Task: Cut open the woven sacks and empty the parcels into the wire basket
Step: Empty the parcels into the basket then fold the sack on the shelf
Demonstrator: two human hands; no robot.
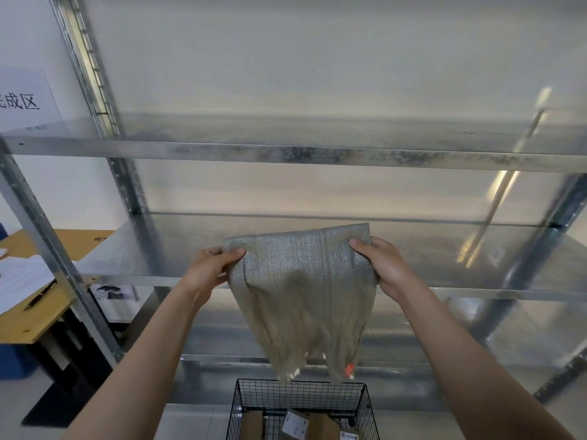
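Observation:
A grey-green woven sack [301, 300] hangs upside down in the middle of the head view, its open, frayed mouth just above the black wire basket [300, 393]. My left hand [212, 268] grips the sack's upper left corner and my right hand [378, 265] grips the upper right corner, both at about the same height. The cloth hangs limp and narrows toward the bottom, where a small orange-red scrap [349, 369] shows at its edge. Brown cardboard parcels [317, 425] with white labels lie inside the basket.
A galvanised metal shelving rack [317, 154] stands right behind the sack, with shelves at several heights. A wooden desk [38, 312] with papers and a pen is at the left. A white sign [22, 100] hangs on the wall at upper left.

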